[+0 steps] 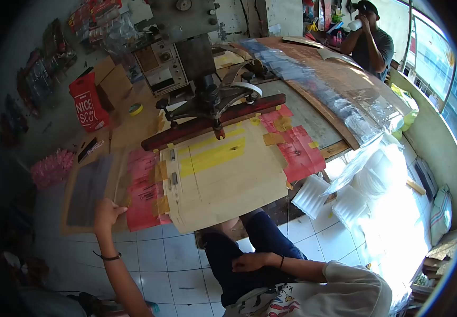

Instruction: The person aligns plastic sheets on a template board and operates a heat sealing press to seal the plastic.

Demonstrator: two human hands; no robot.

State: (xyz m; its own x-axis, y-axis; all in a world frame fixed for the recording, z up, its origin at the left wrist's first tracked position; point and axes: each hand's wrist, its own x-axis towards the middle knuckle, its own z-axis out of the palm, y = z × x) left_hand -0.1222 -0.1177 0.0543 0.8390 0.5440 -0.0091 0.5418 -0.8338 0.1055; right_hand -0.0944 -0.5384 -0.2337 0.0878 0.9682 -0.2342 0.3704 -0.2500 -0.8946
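Note:
My left hand (109, 214) is closed at the near edge of the work surface, between a dark translucent sheet (88, 193) and a red sheet (139, 198); what its fingers hold, if anything, is hidden. My right hand (249, 262) rests on my thigh, fingers curled, with nothing visible in them. In front of me lies a beige board (239, 187) with a yellow rectangle, flanked by the red sheet and another red sheet (302, 153), with brown tape on both. Above the board's far edge is a machine's long dark red bar (154, 141).
A machine head (199, 58) stands behind the board. To the left are a red bag (88, 103), yellow tape roll (135, 109) and pink bundle (52, 168). White foam rolls (311, 195) lie at right. A person (373, 37) sits beyond the long wooden table (323, 68).

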